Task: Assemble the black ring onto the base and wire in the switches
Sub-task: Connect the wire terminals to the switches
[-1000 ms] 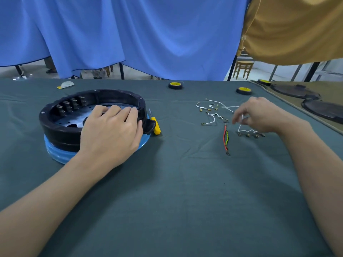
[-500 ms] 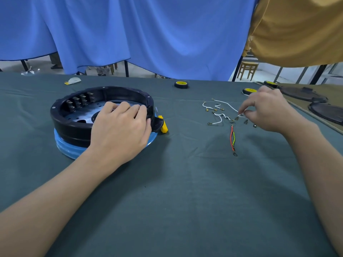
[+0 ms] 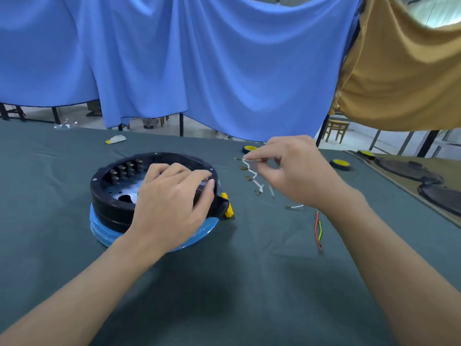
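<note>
Black ring [image 3: 109, 211] sat on the blue base [image 3: 104, 234], left of centre frame, on the tabletop [image 3: 224, 283]. A row of switches [image 3: 126, 171] stood along its far inner wall; I could not tell whether any terminal was wired.

Left hand [image 3: 172, 203]: laid over the ring's near-right rim, fingers curled over the edge, gripping it. Right hand [image 3: 296, 168], centre-right of frame: thumb and forefinger pinched one end of the white wire set [image 3: 252, 174], and the rest dangled clear of the cloth. A short white lead [image 3: 295, 207] and a red-green-yellow bundle [image 3: 318, 228] lay on the tabletop below my right wrist. The yellow screwdriver [image 3: 229, 208] lay just beside the ring, on its right.

Judgement: the ring appeared seated, so the step in hand was wiring. The next move called for carrying the wire set across to the switches, regripping close to a single terminal and pushing it onto a tab while the left hand braced the ring. Dangling leads could snag.
</note>
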